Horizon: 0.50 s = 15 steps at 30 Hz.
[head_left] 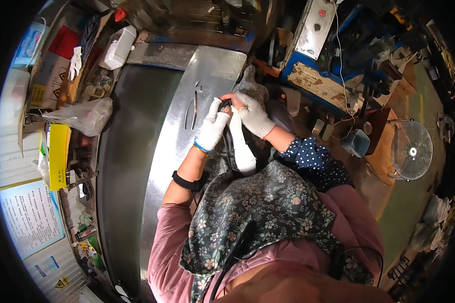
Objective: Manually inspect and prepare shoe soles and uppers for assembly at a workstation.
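Over my lap is a shoe with a white sole (243, 151) and a black upper, its toe end pointing away from me. My left hand (213, 123), in a white glove with bare fingertips, is closed on the far end of the shoe from the left. From the right my right hand (252, 112), gloved the same way, closes on that same end, and the fingertips of both hands meet there. The hands hide what lies between the fingers. A slim two-armed metal hand tool (191, 111) lies on the metal tabletop (163, 146) left of my left hand.
A dark conveyor belt (131, 151) runs along the left of the tabletop. Beyond it are a yellow box (58, 156), a plastic bag (86, 117) and a white jug (120, 48). At the right stand a blue-edged machine (316, 83), a blue bin (356, 143) and a round fan (412, 150).
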Each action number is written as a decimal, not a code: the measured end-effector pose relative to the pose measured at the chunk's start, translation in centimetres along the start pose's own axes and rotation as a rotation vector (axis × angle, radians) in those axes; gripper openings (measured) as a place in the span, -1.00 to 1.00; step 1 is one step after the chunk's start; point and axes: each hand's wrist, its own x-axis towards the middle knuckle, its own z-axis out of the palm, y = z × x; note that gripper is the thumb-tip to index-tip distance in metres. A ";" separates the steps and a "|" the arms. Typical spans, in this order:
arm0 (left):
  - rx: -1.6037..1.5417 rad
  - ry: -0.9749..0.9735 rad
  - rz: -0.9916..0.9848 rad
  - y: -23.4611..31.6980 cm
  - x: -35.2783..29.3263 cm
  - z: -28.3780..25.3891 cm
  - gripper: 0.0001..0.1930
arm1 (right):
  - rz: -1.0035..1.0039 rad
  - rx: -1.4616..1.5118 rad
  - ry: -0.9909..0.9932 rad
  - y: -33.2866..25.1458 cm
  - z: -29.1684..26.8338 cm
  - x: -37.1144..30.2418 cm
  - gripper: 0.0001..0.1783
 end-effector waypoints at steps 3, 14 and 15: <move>0.093 0.008 -0.030 0.4 -0.1 -0.2 -0.34 | 0.112 0.227 -0.102 -0.4 -0.2 -0.2 -0.64; 0.087 -0.107 0.257 -0.6 0.6 1.3 -0.10 | -0.047 -0.117 -0.087 0.3 -1.4 -2.2 -0.52; 0.305 -0.081 0.223 -0.1 0.5 1.8 -0.10 | 0.005 -0.122 -0.071 0.3 -1.6 -2.2 -0.50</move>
